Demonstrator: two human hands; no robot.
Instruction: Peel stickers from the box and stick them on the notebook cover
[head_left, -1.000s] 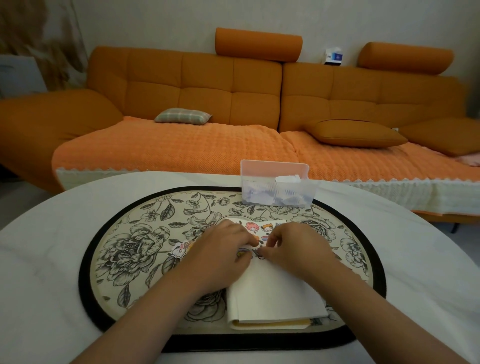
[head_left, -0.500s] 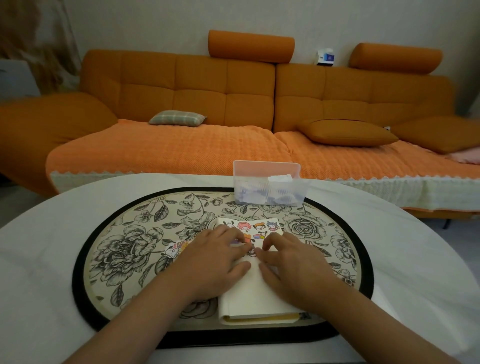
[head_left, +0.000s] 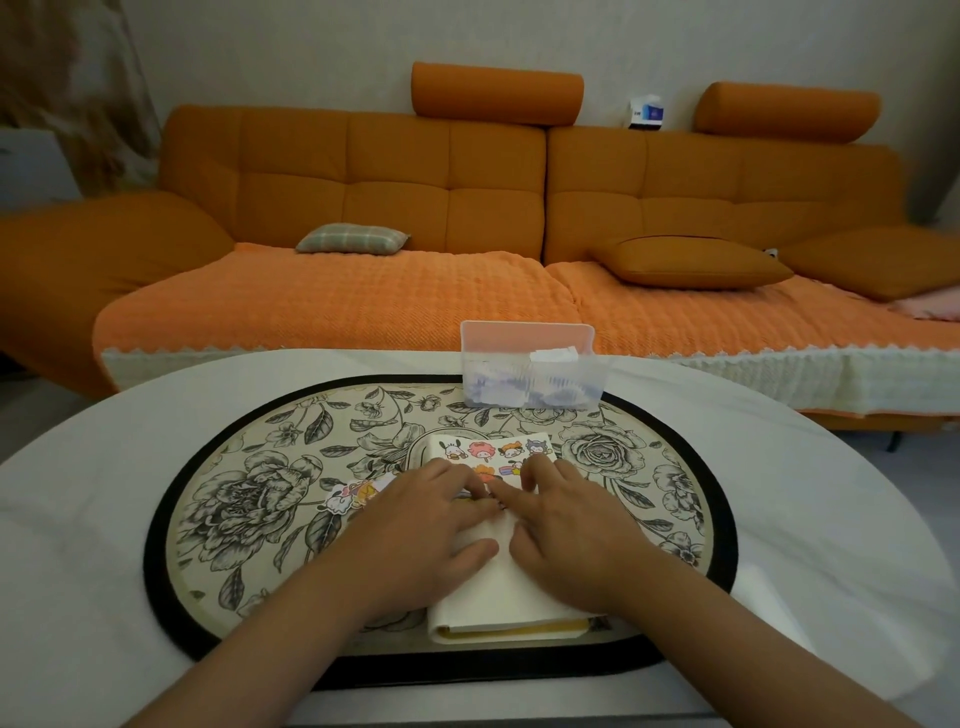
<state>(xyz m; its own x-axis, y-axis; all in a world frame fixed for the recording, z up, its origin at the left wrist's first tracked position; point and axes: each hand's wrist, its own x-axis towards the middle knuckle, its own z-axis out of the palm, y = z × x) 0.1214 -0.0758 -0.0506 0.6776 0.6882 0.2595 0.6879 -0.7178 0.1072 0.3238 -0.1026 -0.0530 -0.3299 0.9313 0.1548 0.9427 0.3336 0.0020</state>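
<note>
On the flowered mat in the middle of the worktop, a cream notebook is laid flat. The left hand and the right hand are pressed on its cover, fingers nearly straight and nothing gripped, fingertips met over a mostly hidden sticker. A row of cartoon stickers is seen along the cover's far edge. Loose stickers are left on the mat beside the left hand. The clear box is set at the mat's far rim, apart from the notebook
</note>
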